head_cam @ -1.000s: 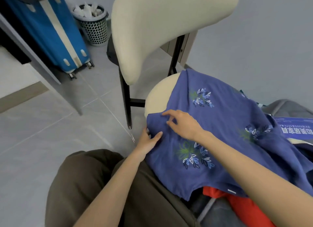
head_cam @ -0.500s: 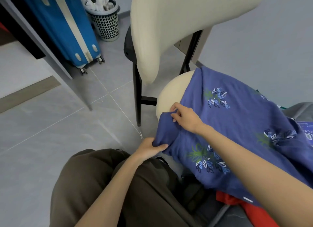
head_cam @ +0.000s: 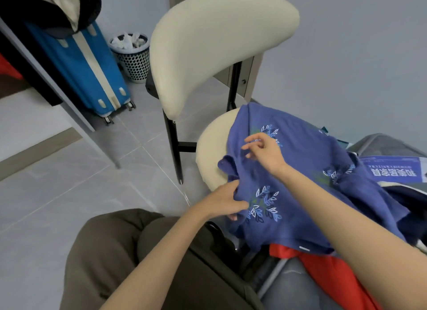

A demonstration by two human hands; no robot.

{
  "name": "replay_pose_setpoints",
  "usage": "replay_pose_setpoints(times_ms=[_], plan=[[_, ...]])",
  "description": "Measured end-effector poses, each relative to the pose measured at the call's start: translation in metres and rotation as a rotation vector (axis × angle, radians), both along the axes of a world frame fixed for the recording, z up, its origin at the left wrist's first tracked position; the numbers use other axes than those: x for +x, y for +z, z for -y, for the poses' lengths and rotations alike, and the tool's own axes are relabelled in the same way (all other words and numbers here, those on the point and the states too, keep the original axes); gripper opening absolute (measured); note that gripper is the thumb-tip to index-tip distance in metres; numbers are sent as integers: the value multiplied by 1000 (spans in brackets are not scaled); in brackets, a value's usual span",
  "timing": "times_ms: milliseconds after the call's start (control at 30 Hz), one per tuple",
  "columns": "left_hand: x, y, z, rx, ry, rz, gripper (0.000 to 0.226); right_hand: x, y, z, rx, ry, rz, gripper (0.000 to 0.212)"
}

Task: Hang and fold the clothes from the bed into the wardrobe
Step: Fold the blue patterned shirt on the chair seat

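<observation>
While left fingers [head_cam: 238,204] grasp one blue shirt [head_cam: 300,171], right fingers [head_cam: 254,145] hover released.

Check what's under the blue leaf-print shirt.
A red garment shows below the hem of the blue leaf-print shirt, and the cream chair seat under its far edge. Anything else beneath is covered.

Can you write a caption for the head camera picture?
Left hand grips a blue leaf-print shirt draped on a cream padded chair; right hand open over it.
</observation>
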State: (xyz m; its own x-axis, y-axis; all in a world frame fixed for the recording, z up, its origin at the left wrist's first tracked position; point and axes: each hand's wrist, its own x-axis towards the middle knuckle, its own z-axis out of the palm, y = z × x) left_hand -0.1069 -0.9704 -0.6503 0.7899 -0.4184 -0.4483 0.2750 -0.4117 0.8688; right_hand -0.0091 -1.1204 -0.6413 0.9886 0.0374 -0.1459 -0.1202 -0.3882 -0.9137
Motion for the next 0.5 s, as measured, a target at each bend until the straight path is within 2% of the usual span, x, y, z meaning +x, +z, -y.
replay_pose_setpoints(times_ms=[100,167,233,300,367,433,500], plan=[[-5,-19,27,205,-188,43,47,-13,8,28,-6,-115,40,28],[-9,-25,35,292,-157,170,48,-20,10,46,-42,-143,31,28],[-5,-29,34,356,-33,296,31,-26,10,61,-67,-164,9,25],[6,-36,29,433,28,380,26,-31,10,71,-100,-141,-36,20],[15,-43,27,439,147,367,29,-38,9,78,-165,-37,-126,15],[20,-39,29,381,401,318,32,-49,4,80,-247,111,-211,12],[24,-33,30,353,623,204,28,-62,-5,78,-330,198,-208,8]])
